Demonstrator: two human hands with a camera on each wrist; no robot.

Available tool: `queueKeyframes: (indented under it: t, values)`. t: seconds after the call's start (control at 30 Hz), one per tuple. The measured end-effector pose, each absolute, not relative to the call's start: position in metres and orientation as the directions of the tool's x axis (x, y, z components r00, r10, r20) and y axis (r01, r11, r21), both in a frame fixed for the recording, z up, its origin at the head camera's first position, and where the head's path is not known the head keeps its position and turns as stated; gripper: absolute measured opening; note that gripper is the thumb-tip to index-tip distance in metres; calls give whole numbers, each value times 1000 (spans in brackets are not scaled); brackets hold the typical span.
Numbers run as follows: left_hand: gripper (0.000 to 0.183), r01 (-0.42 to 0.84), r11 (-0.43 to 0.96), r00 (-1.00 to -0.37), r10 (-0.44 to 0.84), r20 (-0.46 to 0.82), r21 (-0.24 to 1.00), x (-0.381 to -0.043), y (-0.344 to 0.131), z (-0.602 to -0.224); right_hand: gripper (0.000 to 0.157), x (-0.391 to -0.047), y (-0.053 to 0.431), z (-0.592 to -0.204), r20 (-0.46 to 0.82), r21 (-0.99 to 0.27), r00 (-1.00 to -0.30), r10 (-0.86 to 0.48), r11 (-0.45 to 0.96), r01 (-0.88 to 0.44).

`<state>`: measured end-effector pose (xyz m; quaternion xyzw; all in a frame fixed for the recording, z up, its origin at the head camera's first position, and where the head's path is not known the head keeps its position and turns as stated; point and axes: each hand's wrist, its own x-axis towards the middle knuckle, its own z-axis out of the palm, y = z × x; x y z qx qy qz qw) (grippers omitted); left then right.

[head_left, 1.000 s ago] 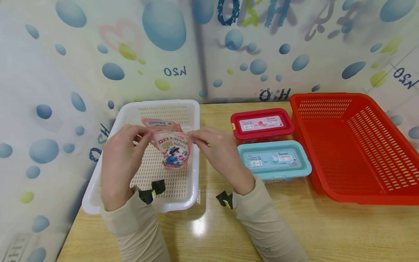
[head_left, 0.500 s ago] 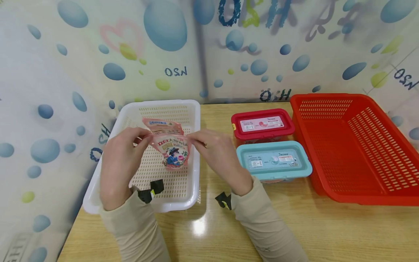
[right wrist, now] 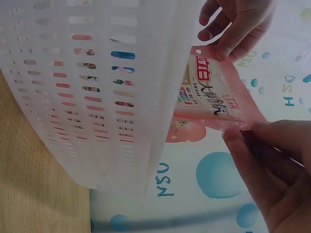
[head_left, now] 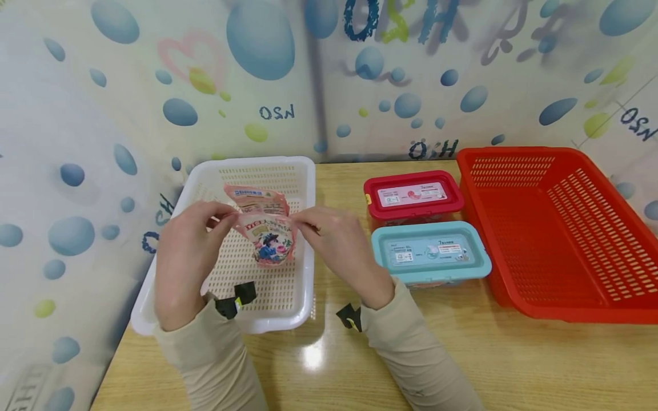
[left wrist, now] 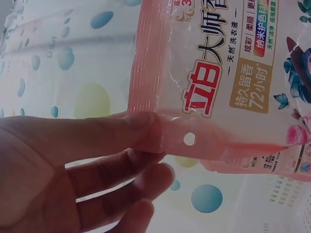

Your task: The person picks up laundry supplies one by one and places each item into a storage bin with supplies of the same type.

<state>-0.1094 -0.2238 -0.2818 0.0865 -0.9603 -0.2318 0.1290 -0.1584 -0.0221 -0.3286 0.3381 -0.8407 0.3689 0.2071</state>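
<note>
Still pinching the pink bag [head_left: 272, 245] by its top corners with left grip [head_left: 184, 260] and right grip [head_left: 343, 248], now a bit closer together, over the white basket [head_left: 308, 274], so likely not done.

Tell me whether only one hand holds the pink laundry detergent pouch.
No, the left hand and right hand both pinch the laundry detergent pouch.

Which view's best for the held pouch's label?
Left wrist: the laundry detergent pouch's label is largest and clearest, though cropped. Head shows more of it, but small; right wrist shows it slanted, partly behind the white basket.
</note>
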Motion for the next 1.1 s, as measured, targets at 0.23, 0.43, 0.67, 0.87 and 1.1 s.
queueKeyframes:
  t: [0.23, 0.43, 0.67, 0.87, 1.1]
  values:
    - [15, -121, 887, -952, -231, 202, 445, -110, -226, -283, 15, -159, -26, -331, 596, -472, -675, -435, 490, -733]
    - [14, -111, 897, -954, -218, 208, 428, -112, -227, -285, 15, -160, -26, -332, 556, -487, -703, -444, 512, -708]
    - [16, -129, 900, -972, -198, 128, 416, -111, -232, -286, 14, -161, -27, -334, 531, -466, -706, -469, 534, -705]
    - [16, -120, 899, -981, -172, 87, 420, -111, -237, -288, 14, -161, -28, -334, 484, -464, -720, -498, 552, -693]
    - [16, -72, 899, -985, -132, 110, 433, -109, -242, -291, 14, -161, -29, -336, 482, -470, -718, -502, 544, -695]
